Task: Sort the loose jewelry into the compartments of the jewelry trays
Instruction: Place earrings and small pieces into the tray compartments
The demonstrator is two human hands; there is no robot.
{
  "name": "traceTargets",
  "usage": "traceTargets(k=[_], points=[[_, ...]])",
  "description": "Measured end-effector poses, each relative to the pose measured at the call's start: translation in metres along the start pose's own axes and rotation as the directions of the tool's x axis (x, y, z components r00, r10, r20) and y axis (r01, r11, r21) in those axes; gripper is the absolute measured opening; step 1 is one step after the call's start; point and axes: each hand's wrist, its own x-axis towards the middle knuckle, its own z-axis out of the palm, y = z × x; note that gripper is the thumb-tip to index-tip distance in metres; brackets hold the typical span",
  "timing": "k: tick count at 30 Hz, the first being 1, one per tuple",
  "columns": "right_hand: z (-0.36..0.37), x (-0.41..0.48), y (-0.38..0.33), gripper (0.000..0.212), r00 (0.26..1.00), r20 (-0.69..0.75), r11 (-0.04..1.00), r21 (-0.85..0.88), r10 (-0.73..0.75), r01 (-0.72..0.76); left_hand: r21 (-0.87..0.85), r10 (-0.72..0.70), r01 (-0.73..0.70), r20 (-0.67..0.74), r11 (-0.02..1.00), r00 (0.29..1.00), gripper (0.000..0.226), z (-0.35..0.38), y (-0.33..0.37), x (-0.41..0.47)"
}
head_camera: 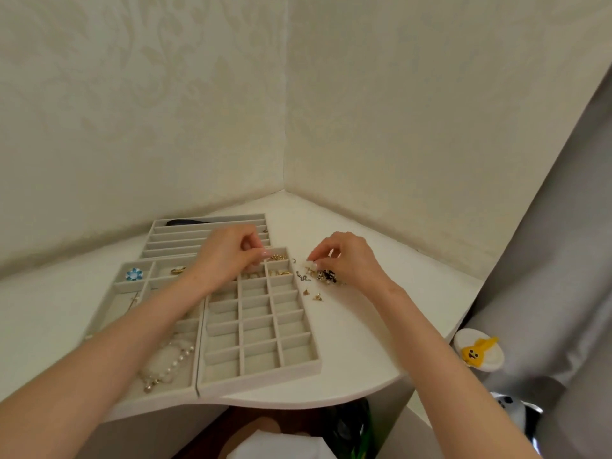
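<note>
**Both hands at the head of the grid tray, jewelry still loose on the table**

On my feed, the loose heap of gold, black and pale jewelry (326,276) lies on the smooth white tabletop (364,342), just to the right of the grey velvet-lined grid tray of small square compartments (261,376). A few tiny gold earrings (313,294) lie apart from the heap, nearer the person.

The right hand (347,256) is curled over the heap's far-left edge. Its thumb and forefinger are pressed together on a small pale piece (310,260).

The left hand (228,253) hangs over the tray's far row, fingers bent and tips drawn close beside a compartment of tangled gold pieces (280,272). I cannot tell whether it pinches anything.

Touching the grid tray's left side is a matching grey tray with larger compartments (159,394). It holds a string of round white pearls (175,359), a blue-and-white flower-shaped piece (133,274) and an oval gold piece (178,270).

Beyond both sits a third grey tray of long narrow slots (205,228).

A matte grey curtain (563,260) falls in folds at the right.
</note>
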Motion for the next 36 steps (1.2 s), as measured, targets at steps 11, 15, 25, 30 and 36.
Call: traceTargets(k=[11,15,25,30,36], points=[[0.024,0.002,-0.007,0.013,0.988,0.083,0.962,-0.232,-0.128,0.145,0.242,-0.014,0.026,-0.051,0.97,0.999,0.017,-0.026,-0.038,-0.009],[0.025,0.0,-0.004,0.009,0.988,0.067,0.962,-0.23,-0.137,0.149,0.408,-0.072,0.066,0.0,0.911,0.997,0.015,-0.028,-0.033,-0.01],[0.016,-0.003,0.001,0.01,0.999,0.036,0.951,0.31,-0.003,-0.009,0.479,-0.153,0.091,0.092,0.873,0.984,0.024,-0.022,-0.039,-0.008],[0.004,-0.005,-0.001,0.011,0.995,0.063,0.754,0.65,0.073,-0.097,0.415,-0.106,0.084,0.029,0.906,0.994,0.016,-0.019,-0.033,-0.007],[-0.001,-0.004,0.002,0.012,0.994,0.102,0.626,0.772,0.05,-0.111,0.256,0.053,-0.047,-0.015,0.965,0.999,0.005,-0.004,-0.004,-0.007]])
